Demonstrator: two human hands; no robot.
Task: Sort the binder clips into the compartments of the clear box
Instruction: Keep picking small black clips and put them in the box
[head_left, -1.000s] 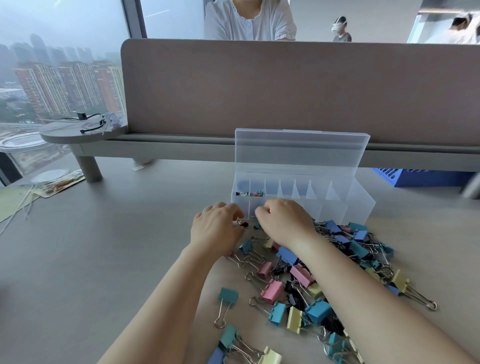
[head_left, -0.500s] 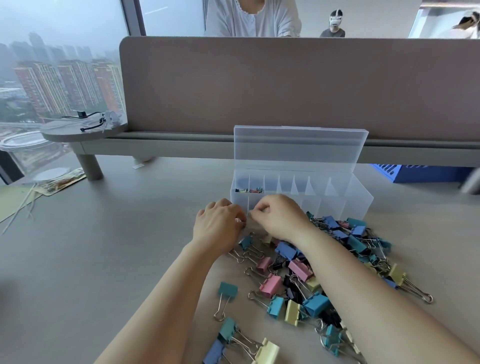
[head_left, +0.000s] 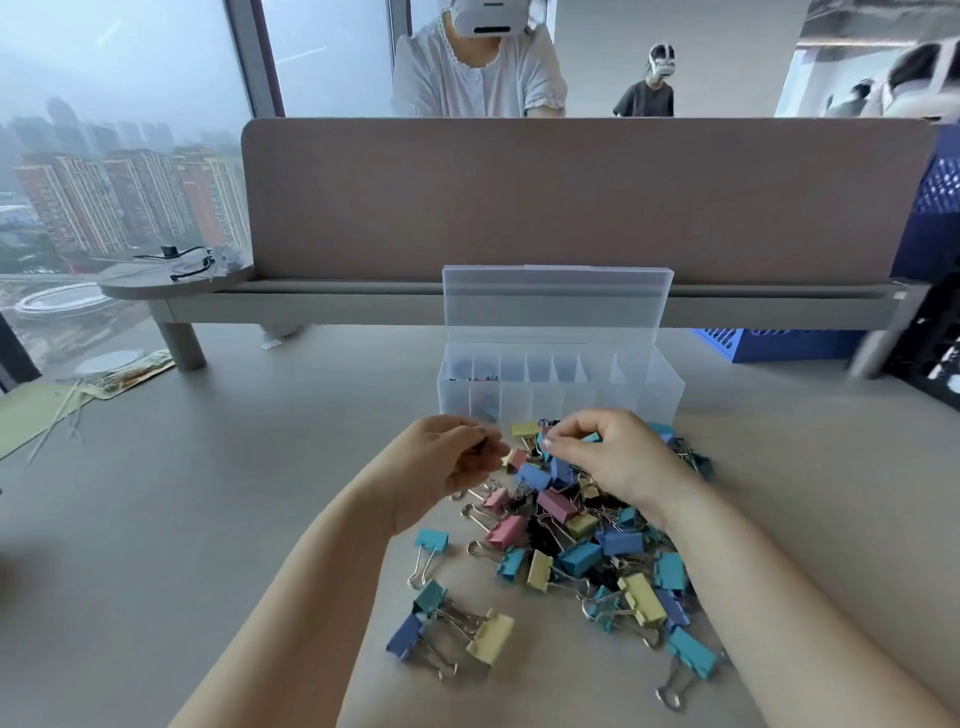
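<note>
The clear box (head_left: 660, 387) stands on the desk with its lid (head_left: 556, 301) upright. Its far-left compartments hold some tiny clips. In front of it lies a loose pile of binder clips (head_left: 576, 545) in pink, blue, teal, yellow and black. My left hand (head_left: 441, 467) hovers at the pile's left rear edge, fingers curled shut, with a small metal glint at the fingertips. My right hand (head_left: 613, 457) is over the pile's rear, thumb and forefinger pinched together just above the clips. What they pinch is too small to see.
A brown divider panel (head_left: 571, 197) closes off the desk's far side, with people behind it. A blue crate (head_left: 769, 343) sits at the right rear. Papers and thin sticks (head_left: 78, 395) lie at the far left. Stray clips (head_left: 452, 623) lie near my left forearm.
Both hands have drawn back from the box's front wall toward me and moved apart. They were touching at the fingertips before. The view has tilted up a little.
</note>
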